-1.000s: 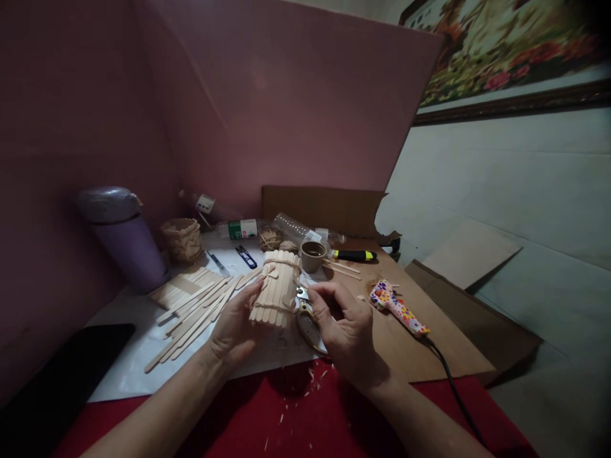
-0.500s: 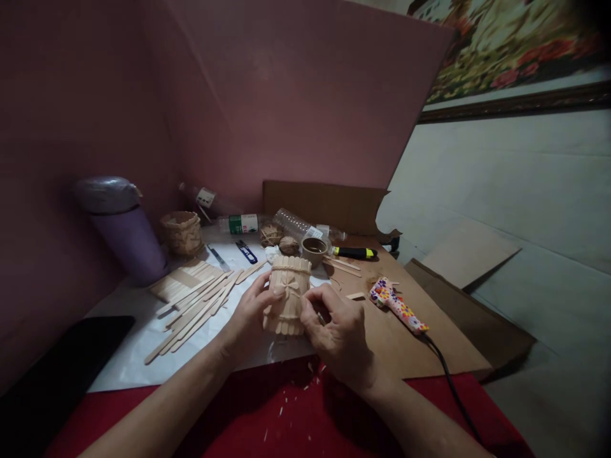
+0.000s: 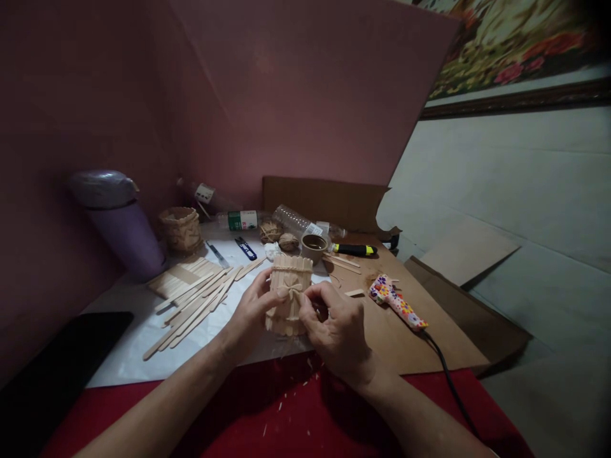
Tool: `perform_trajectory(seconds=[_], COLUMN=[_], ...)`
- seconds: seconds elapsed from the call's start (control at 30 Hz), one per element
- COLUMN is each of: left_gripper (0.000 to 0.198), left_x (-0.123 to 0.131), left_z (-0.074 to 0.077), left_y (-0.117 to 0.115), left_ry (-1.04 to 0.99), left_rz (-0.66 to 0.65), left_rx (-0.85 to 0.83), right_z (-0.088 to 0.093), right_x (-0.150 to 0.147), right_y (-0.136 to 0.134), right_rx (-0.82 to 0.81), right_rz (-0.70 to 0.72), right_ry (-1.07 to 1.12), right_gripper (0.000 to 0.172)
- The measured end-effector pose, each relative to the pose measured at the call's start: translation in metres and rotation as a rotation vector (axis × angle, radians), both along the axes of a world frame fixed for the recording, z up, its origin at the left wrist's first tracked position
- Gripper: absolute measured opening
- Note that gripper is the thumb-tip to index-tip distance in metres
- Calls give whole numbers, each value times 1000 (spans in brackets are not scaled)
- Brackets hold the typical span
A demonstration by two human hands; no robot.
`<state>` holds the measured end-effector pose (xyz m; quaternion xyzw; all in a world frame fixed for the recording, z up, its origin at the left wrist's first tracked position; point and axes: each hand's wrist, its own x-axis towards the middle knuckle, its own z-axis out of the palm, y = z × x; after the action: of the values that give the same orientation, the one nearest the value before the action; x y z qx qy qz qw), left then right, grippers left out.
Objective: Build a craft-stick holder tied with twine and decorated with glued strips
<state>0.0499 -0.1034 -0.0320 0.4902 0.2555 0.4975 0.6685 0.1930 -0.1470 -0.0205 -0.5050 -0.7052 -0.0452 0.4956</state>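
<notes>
A pale wooden-stick cup stands upright near the front of the white sheet, with a cord around its upper part and a small bow on its front. Wrapped around its left side is my left hand, thumb resting by the bow's left loop. My right hand is closed in a pinch at the bow's right side, thumb and forefinger together against the cup. What lies between those fingertips is mostly hidden.
Loose craft sticks lie left, with a second stick cup and purple bottle behind. A small bowl, twine balls and yellow-black cutter sit behind. A flowered glue gun with its cord lies right.
The view has shifted slightly. Both hands keep nearly the same places at the cup, and my right fingers stay pinched at the bow's right side.
</notes>
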Motion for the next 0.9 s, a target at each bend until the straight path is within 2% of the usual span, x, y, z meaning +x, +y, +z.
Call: perform_trajectory(seconds=[0.23,0.43,0.63,0.9], left_gripper=[45,43,46,45], left_x=[2,2,3,4], left_z=[1,-5,-8,-4], left_y=[0,2,4,1], left_ry=[-6,-6,25,50], left_rz=[-14,-23,9,82], left_rx=[-5,16,36,-9], right_z=[0,0,-2,-1], right_x=[0,-1,-1,-2], right_y=[-1,-1,-1,-3], right_rx=[19,51,45,5], right_rz=[-45,-60,-66,-49], right_ry=[-28,-61,-81,-102], right_gripper=[12,12,14,15])
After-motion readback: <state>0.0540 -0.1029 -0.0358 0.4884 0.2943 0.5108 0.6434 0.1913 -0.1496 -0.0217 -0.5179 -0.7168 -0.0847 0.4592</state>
